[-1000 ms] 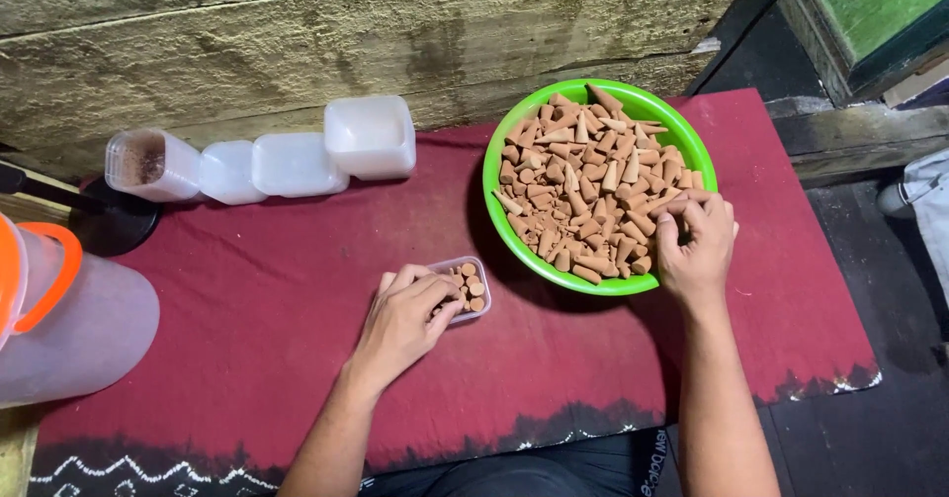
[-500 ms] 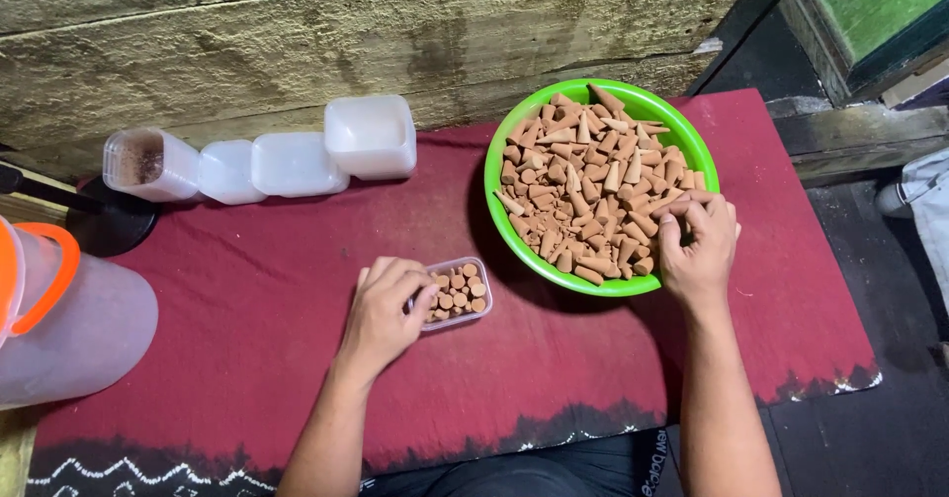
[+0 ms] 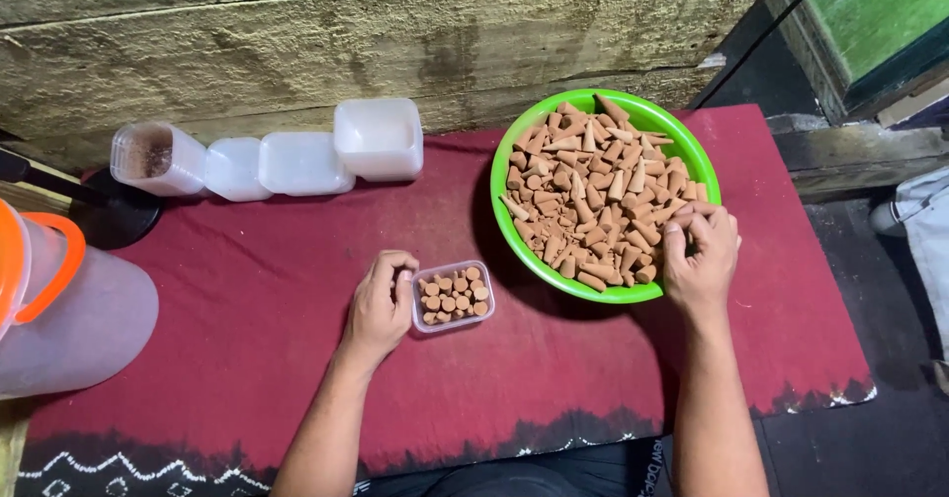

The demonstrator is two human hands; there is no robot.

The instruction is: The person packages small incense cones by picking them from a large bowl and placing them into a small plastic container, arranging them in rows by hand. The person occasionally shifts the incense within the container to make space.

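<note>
My left hand (image 3: 381, 304) curls its grip against the left side of the small clear box (image 3: 453, 296), which stands on the red cloth (image 3: 247, 289) and is packed with upright brown cones. My right hand (image 3: 700, 252) reaches over the near rim of the green bowl (image 3: 514, 151), its grip pressed together around cones (image 3: 593, 190) from the heap. Behind, empty clear boxes (image 3: 297, 161) line the wall, and a plastic jug (image 3: 69, 309) stands at the tabletop's left edge.
</note>
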